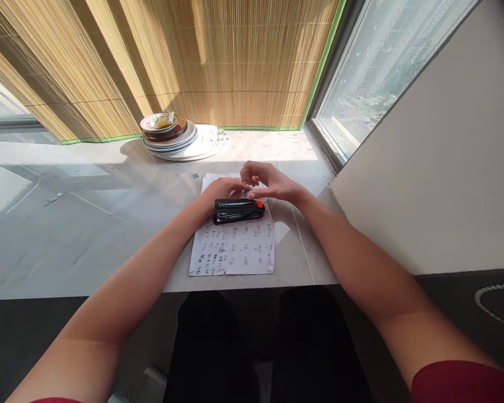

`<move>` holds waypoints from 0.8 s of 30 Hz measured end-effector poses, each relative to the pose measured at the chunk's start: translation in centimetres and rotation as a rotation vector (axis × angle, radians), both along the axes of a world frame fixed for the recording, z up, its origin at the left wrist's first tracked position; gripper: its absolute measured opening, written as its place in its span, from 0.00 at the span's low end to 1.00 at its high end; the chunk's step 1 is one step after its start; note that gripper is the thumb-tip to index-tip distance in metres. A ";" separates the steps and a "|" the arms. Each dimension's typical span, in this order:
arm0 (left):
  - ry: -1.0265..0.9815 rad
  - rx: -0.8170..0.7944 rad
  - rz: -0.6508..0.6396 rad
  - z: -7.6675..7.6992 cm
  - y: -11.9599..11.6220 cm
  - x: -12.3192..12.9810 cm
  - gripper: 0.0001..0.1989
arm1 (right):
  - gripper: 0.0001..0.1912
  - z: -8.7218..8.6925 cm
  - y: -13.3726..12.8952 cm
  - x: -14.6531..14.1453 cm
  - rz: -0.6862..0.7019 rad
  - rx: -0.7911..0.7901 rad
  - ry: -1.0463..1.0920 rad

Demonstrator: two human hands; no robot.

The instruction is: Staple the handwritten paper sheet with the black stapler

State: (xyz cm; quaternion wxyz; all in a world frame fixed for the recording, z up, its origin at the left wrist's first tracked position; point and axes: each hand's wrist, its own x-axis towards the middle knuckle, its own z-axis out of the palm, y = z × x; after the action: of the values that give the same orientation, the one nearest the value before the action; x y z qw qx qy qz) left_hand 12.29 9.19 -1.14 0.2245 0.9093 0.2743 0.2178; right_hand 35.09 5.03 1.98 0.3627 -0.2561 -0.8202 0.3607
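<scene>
In the head view, your left hand [224, 189] lies loosely flat over the paper's [239, 267] far end, gripping nothing visible. Your right hand [269, 180] is half curled beside its fingertips; I cannot tell whether it pinches anything. The stapler [237, 211] lies across the paper, between your hands and the sill's [121, 263] front edge.

Sunlight through blind [252, 61], deep shadow below, window [373, 73] apparently washed out
</scene>
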 end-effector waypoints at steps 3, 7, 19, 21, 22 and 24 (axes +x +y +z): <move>0.043 -0.029 0.033 0.0 0.1 -0.1 0.13 | 0.24 0.1 -0.4 -1.1 0.143 -0.004 -0.082; 0.031 -0.061 0.017 0.5 -0.1 0.2 0.10 | 0.22 0.1 -0.8 -1.9 0.231 0.051 -0.155; -0.431 0.050 0.339 1.4 -0.3 -0.2 0.18 | 0.07 0.2 0.1 0.2 0.095 0.093 -0.333; -0.395 0.037 0.326 1.4 -0.4 -0.1 0.19 | 0.10 0.0 0.3 0.7 0.053 0.062 -0.311; -0.359 0.031 0.325 1.4 -0.4 -0.2 0.20 | 0.13 -0.1 0.4 0.9 0.025 0.047 -0.294; -0.256 0.025 0.332 1.3 -0.4 -0.3 0.19 | 0.19 -0.4 0.5 1.0 -0.030 0.017 -0.255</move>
State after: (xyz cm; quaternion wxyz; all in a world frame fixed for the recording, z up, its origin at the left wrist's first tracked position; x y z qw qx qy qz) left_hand 11.96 8.84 0.21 0.2074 0.8194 0.3868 0.3687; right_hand 36.11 5.56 1.57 0.2627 -0.3090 -0.8589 0.3127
